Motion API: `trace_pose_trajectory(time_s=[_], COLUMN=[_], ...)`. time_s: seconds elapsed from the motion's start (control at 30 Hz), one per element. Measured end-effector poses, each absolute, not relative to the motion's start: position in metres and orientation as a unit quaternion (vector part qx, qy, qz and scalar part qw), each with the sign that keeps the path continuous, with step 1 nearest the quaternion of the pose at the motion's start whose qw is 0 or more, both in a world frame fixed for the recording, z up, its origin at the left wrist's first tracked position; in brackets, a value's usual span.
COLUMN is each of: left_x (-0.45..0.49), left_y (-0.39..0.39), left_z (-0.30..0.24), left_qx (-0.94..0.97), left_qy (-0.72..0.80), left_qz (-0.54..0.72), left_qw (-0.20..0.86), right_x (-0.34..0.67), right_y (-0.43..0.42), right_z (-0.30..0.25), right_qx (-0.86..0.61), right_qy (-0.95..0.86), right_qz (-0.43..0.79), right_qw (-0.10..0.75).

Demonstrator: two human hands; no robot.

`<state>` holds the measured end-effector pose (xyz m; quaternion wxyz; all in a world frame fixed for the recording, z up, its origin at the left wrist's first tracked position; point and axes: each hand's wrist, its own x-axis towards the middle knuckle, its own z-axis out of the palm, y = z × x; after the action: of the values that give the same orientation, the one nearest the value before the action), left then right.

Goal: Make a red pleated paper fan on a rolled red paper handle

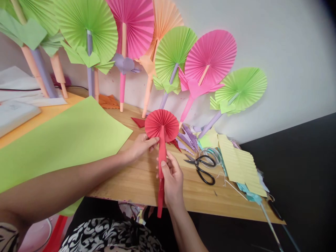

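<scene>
A small red pleated paper fan [170, 122] with a long red paper handle [162, 148] is held upright over the front of the table. My right hand [172, 175] wraps round the lower part of the handle, thumb along its front. With thumb and fingers, my left hand [145, 144] pinches the fan's lower left edge beside the top of the handle. The handle's lower end reaches down past the table edge. Part of the left fingers is hidden behind the fan.
Several large green, pink and orange paper fans [211, 57] lean on the wall. Black-handled scissors [201, 166] lie at the right by a coil of clear cord [214, 154]. Pleated yellow paper [240, 164] covers scraps farther right. A large green sheet [70, 140] spreads at the left.
</scene>
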<state>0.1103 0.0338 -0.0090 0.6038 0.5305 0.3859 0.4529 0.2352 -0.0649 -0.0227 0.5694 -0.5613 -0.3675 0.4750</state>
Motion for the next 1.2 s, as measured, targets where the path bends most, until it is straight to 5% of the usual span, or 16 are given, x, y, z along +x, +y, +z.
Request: trace_pose_trajectory(time_s=[0.7, 0.93, 1.2], left_x=[0.113, 0.131, 0.156], left_y=[0.039, 0.002, -0.027], left_z=[-0.010, 0.019, 0.029], left_qx=[0.343, 0.377, 0.467], left_qy=[0.256, 0.195, 0.253], left_qz=[0.538, 0.446, 0.387], left_qw=[0.727, 0.788, 0.753], right_x=[0.247, 0.249, 0.247], right_y=[-0.107, -0.109, -0.112], right_z=[-0.023, -0.030, -0.019], right_qx=[-0.554, -0.602, -0.521], right_qy=[-0.389, -0.434, -0.389], right_qz=[0.560, 0.434, 0.501], right_qw=[0.477, 0.511, 0.571])
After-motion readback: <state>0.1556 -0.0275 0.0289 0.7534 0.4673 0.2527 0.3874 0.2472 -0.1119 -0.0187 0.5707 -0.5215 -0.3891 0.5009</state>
